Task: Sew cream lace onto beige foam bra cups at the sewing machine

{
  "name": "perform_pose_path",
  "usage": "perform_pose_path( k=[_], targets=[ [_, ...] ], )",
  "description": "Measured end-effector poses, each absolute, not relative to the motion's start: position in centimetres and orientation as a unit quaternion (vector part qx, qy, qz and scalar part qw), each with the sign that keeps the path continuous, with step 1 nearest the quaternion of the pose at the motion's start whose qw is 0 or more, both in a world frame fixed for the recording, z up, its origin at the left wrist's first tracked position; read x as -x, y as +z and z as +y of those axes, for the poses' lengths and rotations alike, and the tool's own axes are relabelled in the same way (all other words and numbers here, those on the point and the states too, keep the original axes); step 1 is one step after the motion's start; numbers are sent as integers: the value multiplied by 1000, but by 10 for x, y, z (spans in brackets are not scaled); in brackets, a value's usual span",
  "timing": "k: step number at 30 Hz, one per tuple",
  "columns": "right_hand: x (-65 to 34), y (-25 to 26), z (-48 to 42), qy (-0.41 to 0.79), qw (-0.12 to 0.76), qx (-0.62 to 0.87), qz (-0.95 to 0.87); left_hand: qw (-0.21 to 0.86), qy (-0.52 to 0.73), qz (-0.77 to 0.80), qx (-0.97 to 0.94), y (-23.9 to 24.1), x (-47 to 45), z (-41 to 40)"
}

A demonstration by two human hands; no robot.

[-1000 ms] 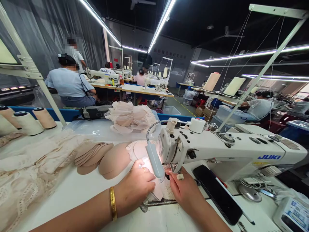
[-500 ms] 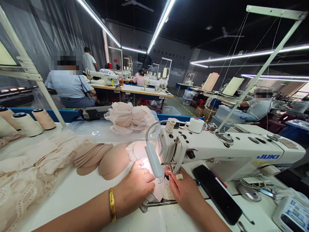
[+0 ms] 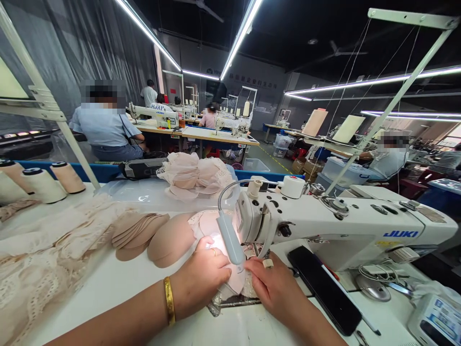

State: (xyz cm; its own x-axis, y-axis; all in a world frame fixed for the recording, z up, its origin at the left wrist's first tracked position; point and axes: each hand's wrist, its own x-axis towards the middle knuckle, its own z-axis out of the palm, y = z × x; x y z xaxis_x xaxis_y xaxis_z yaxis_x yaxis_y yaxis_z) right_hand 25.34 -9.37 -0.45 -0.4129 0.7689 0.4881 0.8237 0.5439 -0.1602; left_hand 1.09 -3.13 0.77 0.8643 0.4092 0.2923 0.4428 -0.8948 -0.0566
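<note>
Under the sewing machine's head (image 3: 252, 216) lies a pale pink bra cup piece (image 3: 234, 283), lit by a small grey lamp (image 3: 230, 240) that covers part of it. My left hand (image 3: 201, 271), wearing a ring and a gold bangle, is closed on the piece's left side. On the other side, my right hand (image 3: 272, 281) is closed, thumb and forefinger pinched at the piece's right edge in front of the presser foot. Whatever sits between those fingertips is too small to make out. The needle is mostly hidden.
Beige cup pads (image 3: 139, 233) and cream lace (image 3: 54, 245) lie to the left. More lace cups (image 3: 196, 175) sit on a clear plastic lid (image 3: 137, 192) behind. A phone (image 3: 324, 288) rests right of my right hand. Thread cones (image 3: 45, 185) stand far left.
My right fingertips have come slightly nearer and left, away from the presser foot to the edge of the cup piece. My left hand stays on the piece, almost unmoved.
</note>
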Motion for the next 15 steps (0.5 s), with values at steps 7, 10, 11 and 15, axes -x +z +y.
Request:
perform_pose_path(
  k=[7,10,11,15],
  targets=[
    [-251,3,-100,51,194,438,-876,42,-175,-188,966,2,-9,-54],
    [-251,-1,-99,50,193,449,-871,46,-153,-191,969,1,-9,-51],
    [-250,-3,-99,51,193,454,-868,45,-141,-193,970,2,-9,-48],
    [-248,-10,-95,56,184,475,-859,53,-132,-203,969,7,-8,-34]
  ],
)
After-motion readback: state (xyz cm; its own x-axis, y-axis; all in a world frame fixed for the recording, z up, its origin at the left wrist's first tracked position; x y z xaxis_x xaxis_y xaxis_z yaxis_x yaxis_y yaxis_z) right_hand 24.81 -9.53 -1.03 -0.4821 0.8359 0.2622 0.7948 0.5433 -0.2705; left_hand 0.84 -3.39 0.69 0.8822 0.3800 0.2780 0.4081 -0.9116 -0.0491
